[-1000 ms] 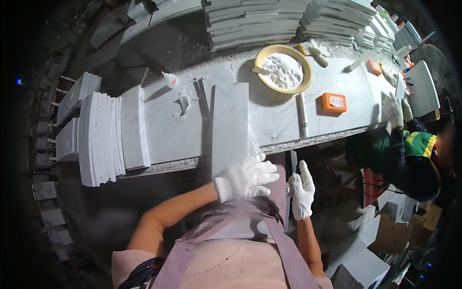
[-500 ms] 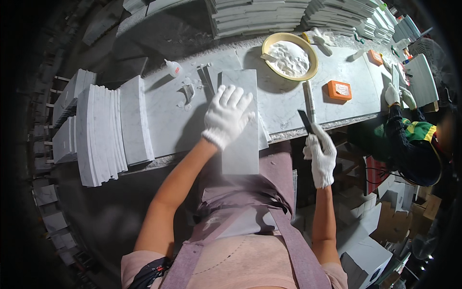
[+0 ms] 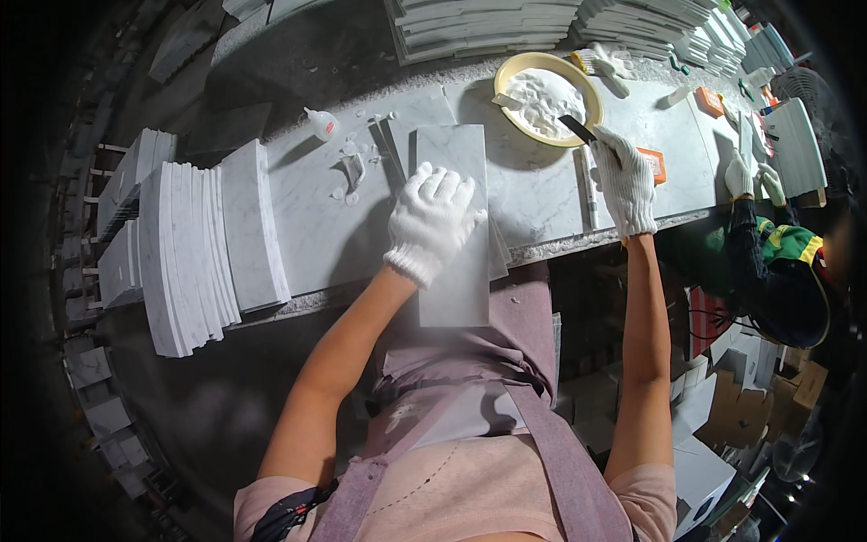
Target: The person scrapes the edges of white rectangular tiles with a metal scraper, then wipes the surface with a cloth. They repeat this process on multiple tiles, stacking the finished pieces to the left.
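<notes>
My left hand [image 3: 430, 219], in a white knit glove, lies flat on a long pale grey marble tile [image 3: 454, 303], fingers spread. The tile's near end juts past the bench edge over my apron, and other thin pieces lie under it. My right hand [image 3: 626, 172], gloved too, is closed on a dark flat blade-like strip [image 3: 576, 128]. The strip's tip reaches over the rim of a yellow basin [image 3: 591, 86] of white powder. Beside that hand lie a light stick-like tool [image 3: 589, 203] and an orange box [image 3: 652, 164], partly covered by the glove.
Cut tiles [image 3: 194, 253] stand in a row at the left. A white squeeze bottle [image 3: 321, 124] and white scraps [image 3: 350, 172] lie near the tile. Stacked slabs [image 3: 488, 27] line the back. At the right a co-worker's gloved hands [image 3: 754, 181] handle pieces on the same bench [image 3: 695, 185].
My right hand has moved up and away from me with the dark strip, from the bench's front edge to the basin. My left hand stays on the tile.
</notes>
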Demonstrator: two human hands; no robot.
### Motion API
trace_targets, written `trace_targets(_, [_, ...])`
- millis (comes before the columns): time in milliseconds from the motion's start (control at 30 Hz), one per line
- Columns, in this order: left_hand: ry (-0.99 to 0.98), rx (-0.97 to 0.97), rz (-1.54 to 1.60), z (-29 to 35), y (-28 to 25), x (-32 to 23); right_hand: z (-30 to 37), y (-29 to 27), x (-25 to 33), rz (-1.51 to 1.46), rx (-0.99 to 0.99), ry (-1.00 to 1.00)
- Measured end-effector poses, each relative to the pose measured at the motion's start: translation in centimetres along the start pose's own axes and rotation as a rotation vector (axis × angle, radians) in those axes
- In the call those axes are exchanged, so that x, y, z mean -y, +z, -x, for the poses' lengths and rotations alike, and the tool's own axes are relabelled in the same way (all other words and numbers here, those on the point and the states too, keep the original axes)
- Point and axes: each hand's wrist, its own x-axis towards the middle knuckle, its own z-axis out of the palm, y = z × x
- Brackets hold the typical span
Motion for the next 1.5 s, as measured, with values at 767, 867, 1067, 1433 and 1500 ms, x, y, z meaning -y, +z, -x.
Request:
trace_targets(767, [0.034,-0.086,0.199,7.9,-2.0,-3.6,4.7,11.2,4.7,0.071,0.387,-0.146])
trace_targets(867, [0.028,-0.093,0.217,8.0,-1.7,-3.4,4.7,10.9,5.1,0.128,0.451,-0.216])
trace_targets(1067, [0.040,-0.100,0.211,8.1,-1.8,-3.2,3.6,10.7,5.4,0.137,0.544,-0.133])
trace_targets(1433, [0.044,-0.139,0.271,7.7,-1.8,-3.2,2.2,12.1,3.4,-0.084,0.341,0.051])
trace_targets(1500, [0.050,-0.136,0.260,7.5,-2.0,-3.2,1.5,12.6,3.1,-0.057,0.268,-0.118])
